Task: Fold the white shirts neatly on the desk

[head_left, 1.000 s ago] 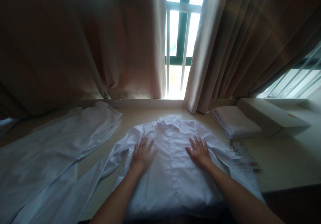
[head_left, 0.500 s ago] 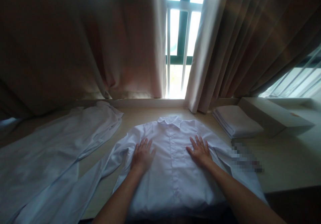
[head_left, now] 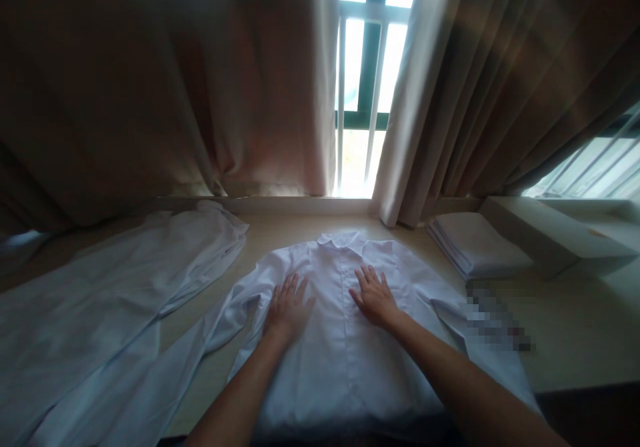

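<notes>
A white buttoned shirt (head_left: 345, 353) lies face up on a pale table (head_left: 575, 327), collar toward the window. My left hand (head_left: 287, 307) rests flat on the shirt's chest, left of the button line, fingers spread. My right hand (head_left: 373, 295) lies flat just right of the button line, fingers apart. Neither hand holds anything. The shirt's left sleeve (head_left: 200, 330) trails off toward the near left.
More white garments (head_left: 115, 293) lie spread over the table's left side. A stack of folded white cloth (head_left: 475, 243) and a long pale box (head_left: 555, 233) stand at the right. Brown curtains (head_left: 500, 87) hang behind, with a barred window (head_left: 363, 80) between them.
My right hand has slid left across the shirt, from the right chest to beside the button line. My left hand has stayed about where it was.
</notes>
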The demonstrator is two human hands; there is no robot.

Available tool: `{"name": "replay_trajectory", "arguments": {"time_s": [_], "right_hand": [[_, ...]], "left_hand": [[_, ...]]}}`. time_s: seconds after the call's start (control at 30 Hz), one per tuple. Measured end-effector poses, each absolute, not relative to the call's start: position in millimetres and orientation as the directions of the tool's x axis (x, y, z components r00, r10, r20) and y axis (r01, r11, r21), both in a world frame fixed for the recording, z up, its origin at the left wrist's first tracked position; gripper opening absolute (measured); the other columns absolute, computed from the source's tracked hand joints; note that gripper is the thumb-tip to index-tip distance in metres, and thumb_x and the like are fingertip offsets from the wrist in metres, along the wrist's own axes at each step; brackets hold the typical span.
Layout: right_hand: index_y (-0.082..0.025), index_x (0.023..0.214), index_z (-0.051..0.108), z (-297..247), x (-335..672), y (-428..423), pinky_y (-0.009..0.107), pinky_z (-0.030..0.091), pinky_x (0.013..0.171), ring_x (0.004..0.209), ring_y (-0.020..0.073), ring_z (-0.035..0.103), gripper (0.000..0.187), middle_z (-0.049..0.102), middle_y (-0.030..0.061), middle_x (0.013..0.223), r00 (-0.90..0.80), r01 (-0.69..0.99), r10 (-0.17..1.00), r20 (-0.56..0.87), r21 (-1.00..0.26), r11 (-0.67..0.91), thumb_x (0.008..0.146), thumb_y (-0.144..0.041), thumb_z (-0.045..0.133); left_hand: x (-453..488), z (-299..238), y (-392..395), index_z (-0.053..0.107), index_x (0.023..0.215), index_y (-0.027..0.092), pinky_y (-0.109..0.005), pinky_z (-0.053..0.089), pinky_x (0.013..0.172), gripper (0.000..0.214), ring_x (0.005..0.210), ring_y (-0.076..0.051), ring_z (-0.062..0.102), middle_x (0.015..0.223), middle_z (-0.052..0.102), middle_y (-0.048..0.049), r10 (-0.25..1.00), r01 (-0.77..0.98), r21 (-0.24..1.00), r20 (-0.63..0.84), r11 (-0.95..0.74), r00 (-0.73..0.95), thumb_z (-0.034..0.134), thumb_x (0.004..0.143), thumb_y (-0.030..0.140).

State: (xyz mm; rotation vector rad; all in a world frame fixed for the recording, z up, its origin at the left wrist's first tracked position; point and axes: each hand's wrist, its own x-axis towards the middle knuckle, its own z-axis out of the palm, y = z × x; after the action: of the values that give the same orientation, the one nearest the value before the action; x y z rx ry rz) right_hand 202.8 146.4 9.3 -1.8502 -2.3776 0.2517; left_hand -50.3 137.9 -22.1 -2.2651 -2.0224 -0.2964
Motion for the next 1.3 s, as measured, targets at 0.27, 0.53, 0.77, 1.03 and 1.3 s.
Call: {"name": "replay_trajectory", "arguments": {"time_s": [0.27,0.53,0.77,1.03,1.3], "right_hand": [[-0.022,0.151,0.020,-16.3,159.3,134.0,0.049,-0.006,0.113,0.144,0.0273,-0.002,0.072,0.009,0.0048,0.158,-0.286,0.919,0.958,0.023,-0.277,0.281,0.092,-0.063,0.025],[-0.020,0.096,0.067,13.9,156.8,192.4,0.039,0.034,0.101,0.115,0.0262,0.050,0.043,0.064,0.0122,0.111,0.065,0.713,0.997,0.029,-0.701,-0.026,0.094,-0.050,0.037],[-0.014,0.083,0.053,46.8,112.5,283.3,0.021,0.048,0.053,0.061,0.0122,0.058,0.048,0.058,0.0064,0.072,-0.055,-0.161,0.834,-0.549,-0.820,-0.550,0.098,-0.050,0.026],[-0.011,0.082,0.046,26.1,101.0,287.4,0.015,0.045,0.063,0.065,0.0054,0.054,0.012,0.054,-0.0020,0.069,-0.052,-0.300,0.898,-0.437,-0.851,-0.431,0.090,-0.003,0.042],[-0.009,0.078,0.051,10.2,108.5,282.1,0.016,0.040,0.055,0.052,0.0040,0.044,0.009,0.055,-0.0032,0.062,-0.029,-0.157,0.899,-0.437,-0.886,-0.436,0.085,-0.006,0.048]], "left_hand": [[-51.2,-24.9,137.8,0.035,0.145,0.023,-0.047,0.012,0.115,0.060,0.143,-0.025,0.018,0.153,0.029,-0.0073,0.968,0.990,0.050,0.220,-0.133,0.119,0.030,0.092,0.051],[-51.4,-22.5,137.4,0.036,0.144,0.024,-0.047,0.012,0.116,0.060,0.143,-0.025,0.018,0.153,0.030,-0.0071,0.968,0.988,0.074,0.223,-0.132,0.113,0.032,0.091,0.052],[-51.5,-22.7,135.9,0.038,0.143,0.025,-0.048,0.012,0.116,0.058,0.143,-0.025,0.019,0.152,0.032,-0.0064,0.965,0.988,0.085,0.240,-0.125,0.101,0.033,0.092,0.050],[-54.1,-25.1,136.8,0.038,0.143,0.025,-0.049,0.014,0.116,0.059,0.142,-0.027,0.021,0.152,0.031,-0.0068,0.963,0.985,0.111,0.250,-0.132,0.101,0.036,0.090,0.051],[-53.3,-23.4,135.0,0.039,0.142,0.025,-0.048,0.015,0.116,0.058,0.142,-0.026,0.022,0.152,0.033,-0.0064,0.957,0.984,0.116,0.273,-0.133,0.097,0.038,0.090,0.050]]}}
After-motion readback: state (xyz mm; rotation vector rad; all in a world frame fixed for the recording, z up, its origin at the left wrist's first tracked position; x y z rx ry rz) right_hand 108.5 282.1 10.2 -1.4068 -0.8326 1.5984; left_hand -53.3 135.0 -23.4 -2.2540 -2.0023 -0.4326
